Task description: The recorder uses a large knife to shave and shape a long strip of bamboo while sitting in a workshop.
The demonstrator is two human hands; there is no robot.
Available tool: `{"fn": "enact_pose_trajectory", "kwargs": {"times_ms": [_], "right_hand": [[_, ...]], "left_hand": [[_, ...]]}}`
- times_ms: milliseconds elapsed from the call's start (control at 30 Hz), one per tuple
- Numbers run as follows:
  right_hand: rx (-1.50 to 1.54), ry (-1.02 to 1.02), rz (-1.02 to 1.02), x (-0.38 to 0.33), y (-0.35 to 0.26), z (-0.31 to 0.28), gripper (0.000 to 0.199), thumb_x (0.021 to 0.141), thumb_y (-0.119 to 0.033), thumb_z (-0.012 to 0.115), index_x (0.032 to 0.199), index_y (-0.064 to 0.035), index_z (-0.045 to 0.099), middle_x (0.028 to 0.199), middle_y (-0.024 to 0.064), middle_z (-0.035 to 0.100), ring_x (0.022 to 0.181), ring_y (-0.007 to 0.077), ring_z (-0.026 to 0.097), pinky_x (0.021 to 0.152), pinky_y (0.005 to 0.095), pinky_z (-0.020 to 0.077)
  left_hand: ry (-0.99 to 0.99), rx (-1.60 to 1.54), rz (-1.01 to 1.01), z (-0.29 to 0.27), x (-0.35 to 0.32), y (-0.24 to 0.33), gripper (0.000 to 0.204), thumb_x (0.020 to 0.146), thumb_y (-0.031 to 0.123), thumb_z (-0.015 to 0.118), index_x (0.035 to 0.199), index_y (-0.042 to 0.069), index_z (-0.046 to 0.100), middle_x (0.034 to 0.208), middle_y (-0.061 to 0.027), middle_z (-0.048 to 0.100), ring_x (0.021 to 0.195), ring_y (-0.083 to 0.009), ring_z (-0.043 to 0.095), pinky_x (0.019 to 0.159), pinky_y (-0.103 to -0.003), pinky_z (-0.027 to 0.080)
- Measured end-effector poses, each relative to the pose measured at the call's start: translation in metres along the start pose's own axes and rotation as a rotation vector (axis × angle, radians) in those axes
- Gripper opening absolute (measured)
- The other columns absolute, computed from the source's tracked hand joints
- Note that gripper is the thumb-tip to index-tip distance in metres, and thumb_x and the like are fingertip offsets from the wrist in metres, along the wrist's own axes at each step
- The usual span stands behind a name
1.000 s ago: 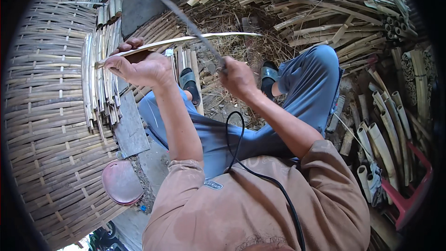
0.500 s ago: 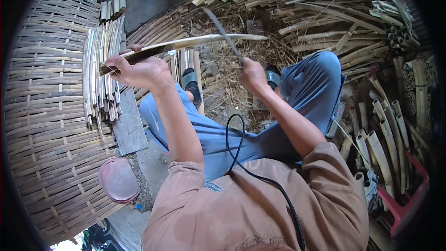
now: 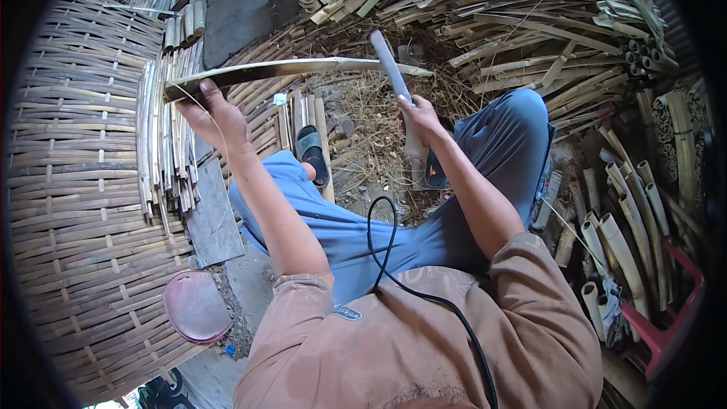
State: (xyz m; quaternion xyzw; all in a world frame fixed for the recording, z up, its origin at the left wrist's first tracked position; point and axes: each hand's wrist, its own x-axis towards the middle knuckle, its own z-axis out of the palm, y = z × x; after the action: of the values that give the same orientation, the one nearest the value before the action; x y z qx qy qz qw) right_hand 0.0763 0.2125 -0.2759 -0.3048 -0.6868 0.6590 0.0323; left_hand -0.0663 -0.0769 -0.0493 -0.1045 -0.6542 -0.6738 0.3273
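Above the person's knees, a long bamboo strip runs level across the scene, and the left hand has it by its left end, fingers wrapped tight around the dark stub. The right hand grips the handle of a long grey knife, fingers curled shut around it, and the blade rises up and crosses the strip near its right end, touching it there as far as one can tell. Left of the strip's held end, a bundle of thin bamboo slats lies stacked on a big woven bamboo mat. Just below the strip, a dark sandal sits on the person's foot among dry shavings. Beyond the strip, a heap of split bamboo piles up. Right of the strip, well apart, short bamboo tubes lean beside a red stool.
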Motion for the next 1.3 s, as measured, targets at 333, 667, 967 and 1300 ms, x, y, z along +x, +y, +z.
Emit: {"fn": "enact_pose_trajectory", "kwargs": {"times_ms": [333, 667, 967, 1300], "right_hand": [[0.346, -0.627, -0.095, -0.070, -0.084, 0.057, 0.033, 0.105, -0.036, 0.061, 0.106, -0.0025, 0.061, 0.074, 0.0024, 0.061, 0.055, 0.0119, 0.057, 0.047, 0.0312, 0.0475], [0.183, -0.242, 0.184, -0.083, -0.101, 0.060, 0.030, 0.106, -0.034, 0.055, 0.109, -0.0051, 0.058, 0.072, 0.0008, 0.055, 0.052, 0.0124, 0.054, 0.044, 0.0320, 0.0477], [0.113, -0.435, 0.009, -0.109, -0.162, 0.069, 0.031, 0.106, -0.035, 0.056, 0.106, -0.0048, 0.058, 0.071, 0.0009, 0.059, 0.051, 0.0105, 0.056, 0.045, 0.0290, 0.0487], [0.247, -0.678, -0.035, -0.146, -0.224, 0.090, 0.029, 0.105, -0.033, 0.057, 0.106, -0.0043, 0.059, 0.073, 0.0029, 0.060, 0.050, 0.0119, 0.057, 0.044, 0.0290, 0.0481]], "left_hand": [[0.027, -0.114, 0.001, -0.009, -0.009, 0.001, 0.044, 0.098, 0.003, 0.065, 0.138, -0.003, 0.050, 0.121, -0.0119, 0.063, 0.100, -0.0167, 0.064, 0.087, -0.029, 0.056], [0.097, 0.155, 0.051, -0.018, -0.007, -0.003, 0.032, 0.096, 0.003, 0.066, 0.126, -0.004, 0.058, 0.112, -0.0098, 0.066, 0.097, -0.0171, 0.063, 0.086, -0.032, 0.055], [0.068, 0.064, -0.029, -0.013, -0.008, 0.015, 0.027, 0.095, 0.004, 0.071, 0.119, -0.003, 0.062, 0.106, -0.0071, 0.067, 0.094, -0.0147, 0.064, 0.083, -0.028, 0.056], [0.024, 0.145, 0.052, -0.008, -0.012, 0.024, 0.035, 0.097, 0.009, 0.071, 0.129, -0.002, 0.060, 0.111, -0.0103, 0.070, 0.094, -0.0164, 0.065, 0.081, -0.031, 0.054]]}}
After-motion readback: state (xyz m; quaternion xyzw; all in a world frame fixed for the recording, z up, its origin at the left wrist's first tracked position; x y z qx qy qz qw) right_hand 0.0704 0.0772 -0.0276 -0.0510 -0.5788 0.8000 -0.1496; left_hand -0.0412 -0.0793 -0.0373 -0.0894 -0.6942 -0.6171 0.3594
